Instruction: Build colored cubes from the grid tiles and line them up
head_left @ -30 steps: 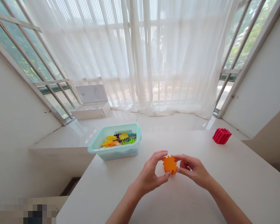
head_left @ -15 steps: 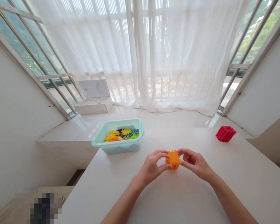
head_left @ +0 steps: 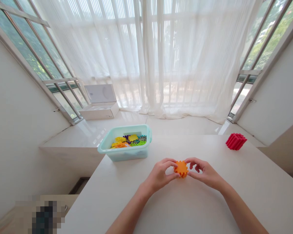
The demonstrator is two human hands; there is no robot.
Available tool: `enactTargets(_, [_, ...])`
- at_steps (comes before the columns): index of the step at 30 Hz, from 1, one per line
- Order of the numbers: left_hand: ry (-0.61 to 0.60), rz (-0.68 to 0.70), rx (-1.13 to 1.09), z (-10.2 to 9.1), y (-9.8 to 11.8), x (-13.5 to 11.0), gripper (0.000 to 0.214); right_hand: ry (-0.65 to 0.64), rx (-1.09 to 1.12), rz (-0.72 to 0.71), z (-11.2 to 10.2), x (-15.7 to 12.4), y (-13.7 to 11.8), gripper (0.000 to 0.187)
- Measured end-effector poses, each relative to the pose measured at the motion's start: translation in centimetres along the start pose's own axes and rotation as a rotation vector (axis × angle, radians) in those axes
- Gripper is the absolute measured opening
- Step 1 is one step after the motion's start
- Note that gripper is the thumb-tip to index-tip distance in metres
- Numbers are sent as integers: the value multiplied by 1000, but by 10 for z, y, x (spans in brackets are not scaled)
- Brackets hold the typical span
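An orange interlocking plastic block cube point(head_left: 181, 169) with toothed edges is held between my hands, above the white table or just on it. My left hand point(head_left: 160, 175) pinches its left side with thumb and fingers. My right hand point(head_left: 205, 172) grips its right side with curled fingertips. Both hands hide parts of the cube. A red ridged foam-like cube point(head_left: 236, 141) stands farther off at the table's far right, away from both hands.
A pale turquoise plastic bin point(head_left: 127, 156) full of several colours of loose block pieces point(head_left: 128, 141) stands at the table's far edge. Behind it are a white window ledge point(head_left: 180, 126), an open white box point(head_left: 100, 102) and sheer curtains point(head_left: 146, 58).
The orange cube has moved slightly right and looks smaller, held lower and farther from my head. My view has tilted and the room has shifted a little. Both hands keep hold.
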State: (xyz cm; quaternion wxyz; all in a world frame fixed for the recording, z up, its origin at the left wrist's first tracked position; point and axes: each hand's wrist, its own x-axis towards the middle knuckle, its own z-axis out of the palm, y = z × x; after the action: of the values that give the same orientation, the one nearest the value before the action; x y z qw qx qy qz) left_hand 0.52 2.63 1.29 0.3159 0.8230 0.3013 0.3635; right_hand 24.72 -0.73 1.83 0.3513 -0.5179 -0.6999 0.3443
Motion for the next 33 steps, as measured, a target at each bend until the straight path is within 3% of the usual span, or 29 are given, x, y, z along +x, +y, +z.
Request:
enactTargets(8, [-38, -21, 8, -1, 0, 0, 20, 4, -100, 13, 2, 0, 2, 30])
enactTargets(19, [-75, -45, 39, -2, 4, 0, 18, -14, -59, 20, 2, 0, -5, 27])
enactTargets(28, [-80, -44, 33, 2, 3, -1, 20, -51, 21, 17, 4, 0, 1, 46])
enactTargets(33, [-75, -37, 55, 2, 4, 1, 21, -68, 1, -8, 8, 1, 5, 41])
